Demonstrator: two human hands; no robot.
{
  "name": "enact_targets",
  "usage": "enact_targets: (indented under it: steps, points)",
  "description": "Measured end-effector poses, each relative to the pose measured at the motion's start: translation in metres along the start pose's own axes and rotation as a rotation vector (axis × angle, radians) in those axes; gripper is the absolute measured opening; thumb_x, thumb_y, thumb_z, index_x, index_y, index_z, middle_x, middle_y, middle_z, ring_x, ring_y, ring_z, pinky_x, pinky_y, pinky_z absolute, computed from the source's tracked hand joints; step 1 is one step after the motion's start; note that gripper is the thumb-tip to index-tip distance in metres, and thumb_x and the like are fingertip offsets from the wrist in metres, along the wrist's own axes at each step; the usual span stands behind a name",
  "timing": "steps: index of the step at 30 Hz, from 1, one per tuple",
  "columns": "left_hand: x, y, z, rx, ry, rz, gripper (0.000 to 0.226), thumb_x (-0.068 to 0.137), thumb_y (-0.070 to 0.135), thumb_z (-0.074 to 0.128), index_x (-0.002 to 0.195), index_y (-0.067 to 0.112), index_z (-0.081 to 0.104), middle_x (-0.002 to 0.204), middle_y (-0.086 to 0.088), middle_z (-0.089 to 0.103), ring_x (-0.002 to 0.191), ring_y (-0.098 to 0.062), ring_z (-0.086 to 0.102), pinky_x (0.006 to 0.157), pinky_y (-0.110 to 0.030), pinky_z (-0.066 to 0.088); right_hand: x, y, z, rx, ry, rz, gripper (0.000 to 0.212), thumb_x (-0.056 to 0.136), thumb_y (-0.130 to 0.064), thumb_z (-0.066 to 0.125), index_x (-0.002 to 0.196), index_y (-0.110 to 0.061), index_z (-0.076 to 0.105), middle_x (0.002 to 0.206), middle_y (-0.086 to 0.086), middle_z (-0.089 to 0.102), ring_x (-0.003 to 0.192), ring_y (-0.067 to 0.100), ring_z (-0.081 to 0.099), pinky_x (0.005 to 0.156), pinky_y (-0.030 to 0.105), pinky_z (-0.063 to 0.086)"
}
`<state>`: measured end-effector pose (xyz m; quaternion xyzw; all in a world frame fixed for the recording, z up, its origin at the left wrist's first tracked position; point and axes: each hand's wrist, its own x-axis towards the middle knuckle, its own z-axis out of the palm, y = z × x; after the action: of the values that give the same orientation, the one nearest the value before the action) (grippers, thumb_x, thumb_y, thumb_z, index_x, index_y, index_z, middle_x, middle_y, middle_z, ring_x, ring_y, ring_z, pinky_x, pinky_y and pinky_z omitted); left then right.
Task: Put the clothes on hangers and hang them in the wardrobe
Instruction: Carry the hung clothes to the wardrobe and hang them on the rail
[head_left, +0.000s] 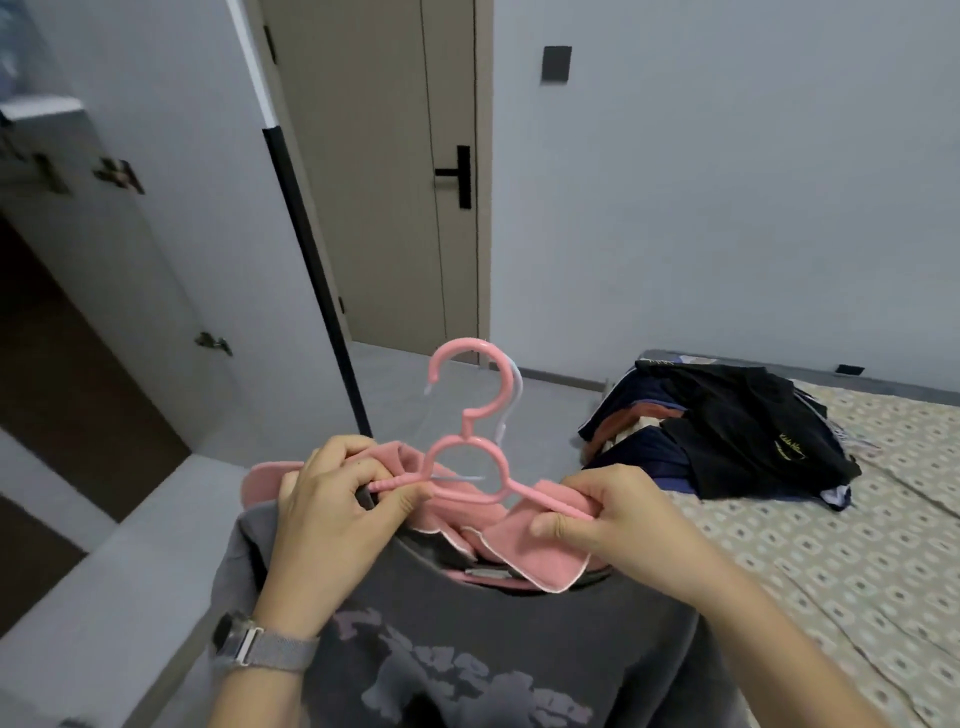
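I see both forearms reaching forward, my left hand (332, 499) and right hand (608, 512) level, fingers curled and pinching, a watch (244, 642) on the left wrist.

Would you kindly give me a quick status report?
Left hand and right hand grip pink hanger and pink garment. Clothes pile waits on bed. Nothing blocking.

Soft, even indoor light, faint shadows; edges bow (wide-angle) and left side blurs.
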<state>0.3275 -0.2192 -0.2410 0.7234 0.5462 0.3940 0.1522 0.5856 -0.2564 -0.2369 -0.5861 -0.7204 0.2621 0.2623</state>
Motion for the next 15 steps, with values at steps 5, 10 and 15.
enact_targets:
  steps: [5, 10, 15]
  points:
    - [-0.020, -0.012, -0.006, 0.090, 0.137, -0.145, 0.045, 0.067, 0.071, 0.059, 0.085, 0.031, 0.058, 0.102, 0.019, 0.054, 0.109, -0.012, 0.042, 0.090, -0.038, 0.034, 0.011, -0.002, 0.020, 0.070, -0.015, 0.024, 0.071, 0.064, -0.076, 0.059, 0.067, -0.005, 0.058, 0.053, -0.004, 0.038, 0.053, 0.007, 0.030, 0.051, 0.030, 0.027]
    - [-0.043, -0.034, -0.020, 0.038, 0.177, -0.322, 0.032, 0.073, 0.063, 0.049, 0.094, 0.039, 0.054, 0.105, 0.030, 0.050, 0.106, -0.004, 0.040, 0.097, -0.042, 0.035, 0.025, -0.003, 0.044, 0.105, 0.000, 0.084, 0.093, 0.055, -0.091, 0.054, 0.074, -0.001, 0.058, 0.055, -0.004, 0.035, 0.056, 0.008, 0.027, 0.053, 0.032, 0.027]
    - [-0.056, -0.057, -0.026, -0.002, 0.124, -0.399, 0.021, 0.081, 0.060, 0.052, 0.089, 0.040, 0.056, 0.098, 0.028, 0.058, 0.105, -0.002, 0.048, 0.097, -0.043, 0.040, 0.053, -0.021, 0.075, 0.163, -0.068, 0.126, 0.054, 0.080, -0.052, 0.070, 0.067, -0.002, 0.057, 0.051, -0.007, 0.037, 0.051, 0.008, 0.028, 0.049, 0.024, 0.024]
